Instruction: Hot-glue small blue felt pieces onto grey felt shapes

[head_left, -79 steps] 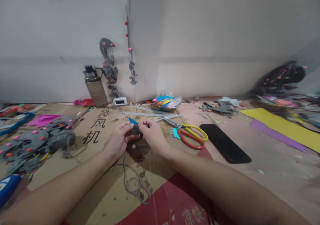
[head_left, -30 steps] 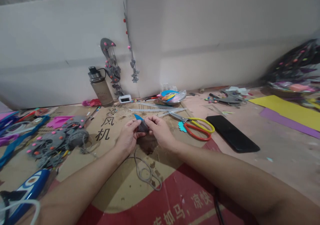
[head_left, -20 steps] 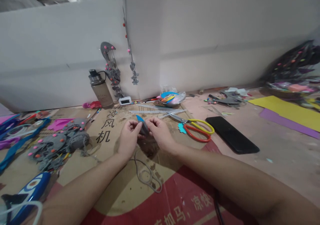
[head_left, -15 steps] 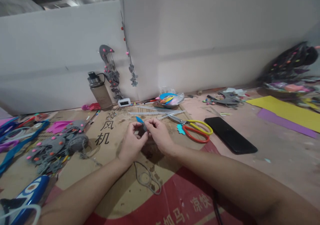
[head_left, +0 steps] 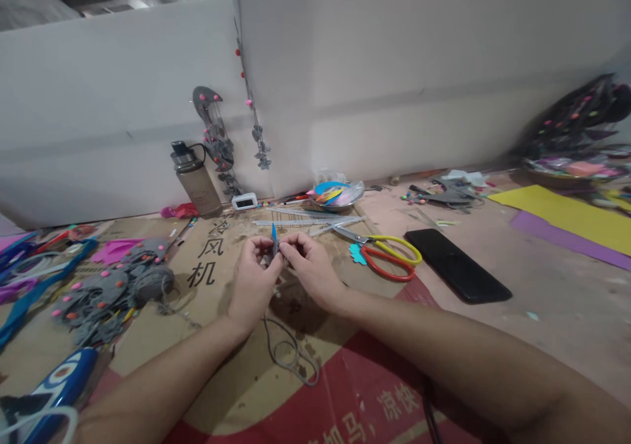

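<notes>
From my end, the left hand point(head_left: 254, 280) and right hand point(head_left: 313, 270) both pinch the blue-tipped grey piece point(head_left: 274, 233), its tip poking up between their fingers, above the cardboard point(head_left: 231, 385).

Tally: two hands point(head_left: 255, 280), one blue-tipped held piece point(head_left: 274, 233), one pair of scissors point(head_left: 365, 240), one phone point(head_left: 457, 265), one bottle point(head_left: 199, 186), one yellow sheet point(head_left: 566, 215), one purple sheet point(head_left: 562, 235), one turquoise cutout point(head_left: 357, 254), one yarn ball point(head_left: 154, 282)
</notes>
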The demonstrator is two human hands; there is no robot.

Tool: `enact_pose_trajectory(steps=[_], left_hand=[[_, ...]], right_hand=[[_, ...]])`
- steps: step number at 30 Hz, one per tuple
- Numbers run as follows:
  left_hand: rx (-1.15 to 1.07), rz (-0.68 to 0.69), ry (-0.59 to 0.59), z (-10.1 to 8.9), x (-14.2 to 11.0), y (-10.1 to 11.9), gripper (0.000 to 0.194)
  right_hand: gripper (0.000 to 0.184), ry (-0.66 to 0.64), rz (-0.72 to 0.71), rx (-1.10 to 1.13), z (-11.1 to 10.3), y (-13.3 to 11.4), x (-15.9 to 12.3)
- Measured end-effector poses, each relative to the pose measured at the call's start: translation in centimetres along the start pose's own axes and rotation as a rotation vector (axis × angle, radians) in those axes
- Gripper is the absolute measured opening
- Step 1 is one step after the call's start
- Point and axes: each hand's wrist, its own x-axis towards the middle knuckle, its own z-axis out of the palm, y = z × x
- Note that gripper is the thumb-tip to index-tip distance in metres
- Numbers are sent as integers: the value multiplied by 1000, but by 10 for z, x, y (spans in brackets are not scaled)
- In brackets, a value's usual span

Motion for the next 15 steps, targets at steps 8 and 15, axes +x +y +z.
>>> enact_pose_trajectory(steps=[8,15], left_hand=[[-244,-91,-54,3,-1,10,28],[-381,-203,-43,0,4,12,29]], right_hand=[[19,5,-56,-12,-1,3,-2],[19,-28,-144,-202,-5,2,-1]])
